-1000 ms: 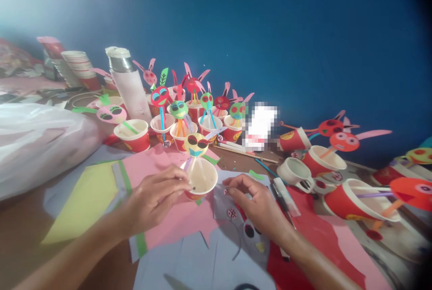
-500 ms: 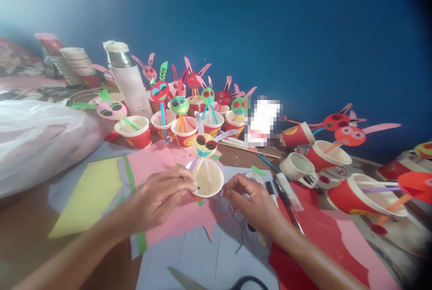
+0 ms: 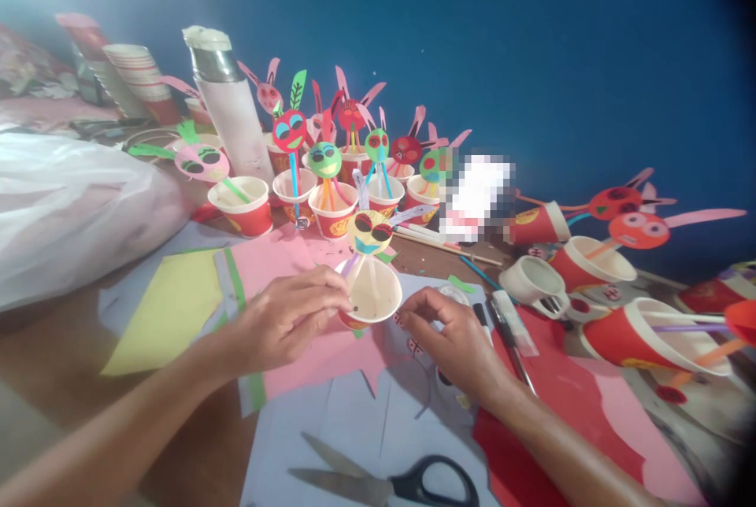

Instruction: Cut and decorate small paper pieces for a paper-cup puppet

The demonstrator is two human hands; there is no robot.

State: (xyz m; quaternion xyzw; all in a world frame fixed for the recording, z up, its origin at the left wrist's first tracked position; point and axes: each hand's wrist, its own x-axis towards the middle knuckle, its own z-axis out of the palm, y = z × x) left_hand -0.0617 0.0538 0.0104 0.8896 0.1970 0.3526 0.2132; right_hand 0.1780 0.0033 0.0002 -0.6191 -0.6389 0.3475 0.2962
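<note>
In the middle stands a paper cup point(image 3: 374, 298) with a yellow paper face point(image 3: 369, 233) on straws rising from it; the face has dark red eyes, a blue mouth and pale ears. My left hand point(image 3: 295, 310) grips the cup's left side, its fingers at the rim. Just right of the cup, apart from it, my right hand point(image 3: 452, 330) has thumb and forefinger pinched together; whatever lies between them is too small to make out. Small red-and-black paper cutouts point(image 3: 415, 346) lie under that hand. Open-bladed scissors point(image 3: 383, 483) rest on white paper in front.
Several red cups with paper faces point(image 3: 324, 160) stand behind, beside a tall flask point(image 3: 227, 109). A white mug point(image 3: 535, 284), markers point(image 3: 511, 342) and tipped cups point(image 3: 655, 338) are at right. A white plastic bag point(image 3: 88, 216) and yellow paper point(image 3: 165, 310) lie at left.
The view has tilted down and shifted slightly left, so more of the scissors shows. Both hands keep nearly the same places about the cup.
</note>
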